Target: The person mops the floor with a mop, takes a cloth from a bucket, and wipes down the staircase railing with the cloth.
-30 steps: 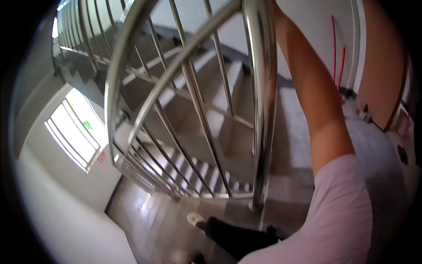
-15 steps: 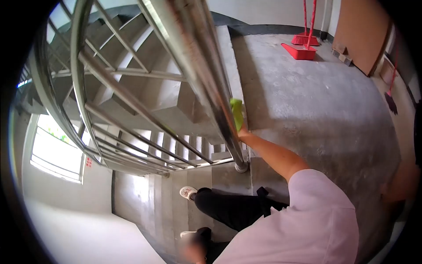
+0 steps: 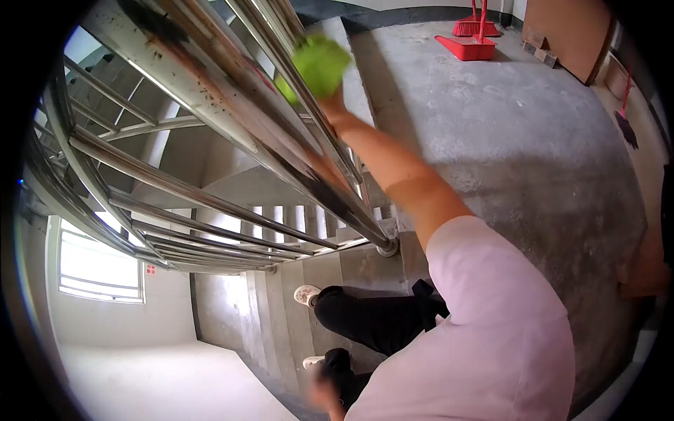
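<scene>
A bright green cloth [image 3: 321, 67] is in my right hand [image 3: 331, 102], held against the thin metal bars of the stair railing beside the thick steel post [image 3: 267, 144]. The cloth is blurred and covers most of my fingers. Brown stains and dark marks show on the near post. My left hand [image 3: 324, 394] hangs low by my dark trousers at the bottom, smeared, so its fingers cannot be made out and nothing can be named in it.
Stairs [image 3: 246, 186] lie behind the railing. A red dustpan [image 3: 474, 49] and a red broom [image 3: 476, 28] stand at the top, near a brown board [image 3: 567, 35]. A dark-headed mop [image 3: 625, 130] is at the right. A barred window [image 3: 98, 263] is at the left.
The view has tilted down and swung round. My right hand, out of view at first, then low behind the post with the cloth, is now higher up among the bars.
</scene>
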Demonstrator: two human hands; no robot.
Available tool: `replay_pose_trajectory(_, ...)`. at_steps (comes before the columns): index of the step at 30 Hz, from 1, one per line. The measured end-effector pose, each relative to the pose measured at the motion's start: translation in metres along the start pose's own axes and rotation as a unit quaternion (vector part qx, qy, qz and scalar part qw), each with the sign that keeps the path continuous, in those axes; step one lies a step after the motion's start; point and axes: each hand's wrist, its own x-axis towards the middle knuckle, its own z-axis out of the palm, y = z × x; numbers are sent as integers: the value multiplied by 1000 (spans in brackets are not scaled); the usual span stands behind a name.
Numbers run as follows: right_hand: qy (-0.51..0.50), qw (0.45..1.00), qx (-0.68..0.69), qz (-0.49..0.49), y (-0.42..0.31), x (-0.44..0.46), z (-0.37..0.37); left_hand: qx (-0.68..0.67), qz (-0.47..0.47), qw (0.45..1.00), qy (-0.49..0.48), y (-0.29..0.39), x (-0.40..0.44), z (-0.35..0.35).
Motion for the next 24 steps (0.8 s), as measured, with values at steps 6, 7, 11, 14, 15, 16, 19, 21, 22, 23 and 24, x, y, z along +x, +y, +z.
replay_pose_trajectory(6, -212, 929, -295, -67, 60, -125, -78, -64, -60, 977, -192, 15, 27, -41)
replay_pose_trajectory(7, -219, 934, -261, -104, 72, -141, -104, -66, -68, 978, -188, 14, 25, -37)
replay_pose_trajectory(11, -303, 905, -145, 262, 45, -130, -178, -131, -123, 970, -164, 13, 20, -18)
replay_pose_trajectory(14, -236, 943, -36, 230, -33, -49, -200, -152, -180, 943, -234, 27, 36, -42)
replay_pose_trajectory(15, -223, 934, 57, 274, -55, -26, -202, -142, -212, 926, -277, 33, 46, -53)
replay_pose_trajectory(16, -281, 936, 52, 205, -71, -7, -206, -124, -231, 915, -307, 26, 40, -40)
replay_pose_trajectory(19, -314, 945, -64, -65, -97, -16, -183, -133, -184, 953, -200, 26, 33, -25)
replay_pose_trajectory(21, -235, 970, -9, 63, -148, -44, -152, -186, -223, 947, -135, 40, 43, -48)
replay_pose_trajectory(22, -217, 973, 19, 81, -156, -60, -148, -183, -238, 942, -149, 43, 49, -57)
replay_pose_trajectory(23, -194, 975, 48, 97, -156, -80, -148, -186, -266, 939, -115, 51, 50, -67)
replay_pose_trajectory(24, -162, 985, 16, 62, -148, -103, -147, -177, -268, 942, -100, 54, 49, -69)
